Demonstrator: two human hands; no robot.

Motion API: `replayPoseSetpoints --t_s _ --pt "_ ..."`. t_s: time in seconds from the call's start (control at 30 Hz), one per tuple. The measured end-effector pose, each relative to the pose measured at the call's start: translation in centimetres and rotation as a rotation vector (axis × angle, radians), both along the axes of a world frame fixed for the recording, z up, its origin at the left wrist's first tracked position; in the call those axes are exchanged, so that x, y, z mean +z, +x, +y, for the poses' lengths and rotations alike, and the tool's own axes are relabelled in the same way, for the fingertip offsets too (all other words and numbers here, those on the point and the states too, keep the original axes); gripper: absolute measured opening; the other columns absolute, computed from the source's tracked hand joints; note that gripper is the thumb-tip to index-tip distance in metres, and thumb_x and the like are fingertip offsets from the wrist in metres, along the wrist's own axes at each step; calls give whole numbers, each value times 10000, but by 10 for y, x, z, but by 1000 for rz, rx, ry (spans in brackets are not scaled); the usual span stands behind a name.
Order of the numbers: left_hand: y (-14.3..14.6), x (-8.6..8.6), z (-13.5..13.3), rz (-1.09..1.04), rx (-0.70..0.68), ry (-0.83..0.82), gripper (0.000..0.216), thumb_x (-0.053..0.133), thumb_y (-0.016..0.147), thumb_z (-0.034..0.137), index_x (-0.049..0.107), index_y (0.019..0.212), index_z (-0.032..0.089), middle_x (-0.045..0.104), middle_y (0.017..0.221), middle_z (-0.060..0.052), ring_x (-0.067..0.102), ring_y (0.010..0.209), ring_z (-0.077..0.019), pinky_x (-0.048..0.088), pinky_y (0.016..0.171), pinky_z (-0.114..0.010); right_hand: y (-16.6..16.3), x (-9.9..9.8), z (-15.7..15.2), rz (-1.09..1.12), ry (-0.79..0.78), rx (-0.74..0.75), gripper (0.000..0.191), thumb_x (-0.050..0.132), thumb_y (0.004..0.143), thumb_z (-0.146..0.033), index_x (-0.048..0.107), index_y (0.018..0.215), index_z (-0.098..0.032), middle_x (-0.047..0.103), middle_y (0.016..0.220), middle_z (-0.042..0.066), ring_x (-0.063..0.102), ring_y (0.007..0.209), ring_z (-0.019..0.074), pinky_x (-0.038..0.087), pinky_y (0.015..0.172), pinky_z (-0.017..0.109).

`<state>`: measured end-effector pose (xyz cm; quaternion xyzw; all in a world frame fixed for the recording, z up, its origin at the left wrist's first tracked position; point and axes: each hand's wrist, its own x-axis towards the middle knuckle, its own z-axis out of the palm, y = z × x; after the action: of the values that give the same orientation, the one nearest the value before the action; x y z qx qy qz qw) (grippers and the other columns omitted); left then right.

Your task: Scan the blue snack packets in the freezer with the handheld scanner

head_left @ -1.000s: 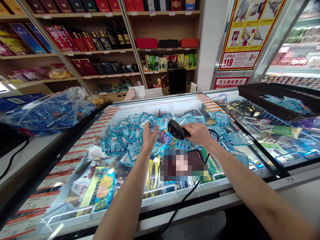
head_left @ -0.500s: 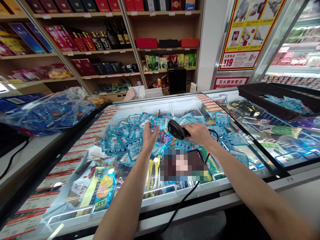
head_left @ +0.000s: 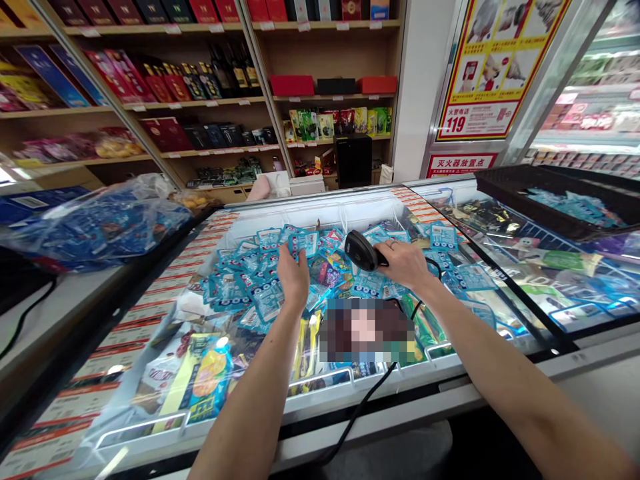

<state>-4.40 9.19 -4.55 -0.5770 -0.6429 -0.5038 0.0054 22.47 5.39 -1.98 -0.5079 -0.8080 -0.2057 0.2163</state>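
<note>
My left hand (head_left: 294, 272) pinches a small blue packet (head_left: 305, 244) by its left end, above the glass top of the freezer. In my right hand (head_left: 401, 264) is a black barcode scanner (head_left: 361, 251), its head tilted toward the left. A black cable (head_left: 367, 403) runs from below my right wrist down over the front edge. Many more blue packets (head_left: 239, 277) lie in a loose pile on the glass around both hands. Between my forearms, a blurred-out patch (head_left: 363, 330) covers part of a dark object.
A clear plastic bag of blue packets (head_left: 115, 217) rests on the left counter. On the right stands a black tray (head_left: 530, 200) holding more packets. Frozen goods (head_left: 210, 373) show through the glass. Shelves (head_left: 190, 100) with boxes and bottles line the back.
My left hand has drawn the blue packet slightly to the left. My right hand has shifted the scanner a little to the right, widening the gap between them.
</note>
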Motion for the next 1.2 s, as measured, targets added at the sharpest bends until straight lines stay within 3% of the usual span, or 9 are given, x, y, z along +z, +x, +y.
replayPoseSetpoints --t_s 0.17,0.3,0.37,0.5,0.6,0.9,1.0,1.1,1.2 --pt "2 3 -3 125 77 71 673 534 791 219 265 1390 72 395 1323 -224 375 1275 -306 323 1057 -452 7 -3 3 39 20 -61 312 527 844 -404 606 1064 -197 671 898 62 598 807 205 306 654 286" --pt "9 10 -12 253 72 91 733 560 764 174 250 1429 169 216 1470 -177 174 1383 -330 178 1113 -525 7 -4 4 25 3 -53 324 526 845 -424 608 1058 -195 671 908 68 597 819 206 305 661 284" --pt "12 12 -16 376 19 82 591 538 795 195 391 1365 237 257 1483 -111 156 1391 -325 132 1118 -543 6 -4 4 16 -10 -38 336 524 846 -434 604 1069 -196 671 921 69 596 830 205 307 667 283" --pt "14 8 -14 628 -203 -32 255 457 866 285 667 1011 271 561 1248 -51 425 1225 -279 255 1065 -489 6 -4 4 8 -15 -39 356 518 846 -454 603 1074 -194 669 914 69 596 829 205 306 667 285" --pt "12 3 -10 699 -225 -83 299 406 888 330 684 960 246 639 1098 -69 510 1102 -265 317 1003 -475 7 -5 4 5 -5 -42 342 510 851 -444 606 1064 -195 667 907 68 595 819 203 307 670 286" --pt "2 -1 -6 712 -116 -102 383 376 888 373 656 1066 183 563 1266 -122 425 1248 -290 202 1079 -522 6 -6 3 10 -10 -65 318 520 842 -402 612 1067 -197 671 906 65 592 821 195 312 670 277" --pt "10 7 -13 681 -111 -117 398 371 887 413 663 1036 187 595 1196 -123 493 1165 -286 295 1027 -470 6 -6 4 27 -5 -94 308 514 845 -391 610 1064 -197 672 912 66 592 834 198 313 670 277" --pt "23 17 -20 599 -200 -215 448 351 883 501 682 927 204 655 980 -101 586 952 -258 414 853 -398 7 -6 4 37 -16 -130 306 507 845 -380 604 1072 -198 672 913 66 594 836 202 309 657 280" --pt "36 23 -25 527 -421 -371 485 400 831 597 680 797 202 656 846 -71 600 779 -205 435 736 -327 8 -5 4 42 -29 -159 290 498 847 -357 599 1072 -205 672 917 61 598 835 202 309 653 283"
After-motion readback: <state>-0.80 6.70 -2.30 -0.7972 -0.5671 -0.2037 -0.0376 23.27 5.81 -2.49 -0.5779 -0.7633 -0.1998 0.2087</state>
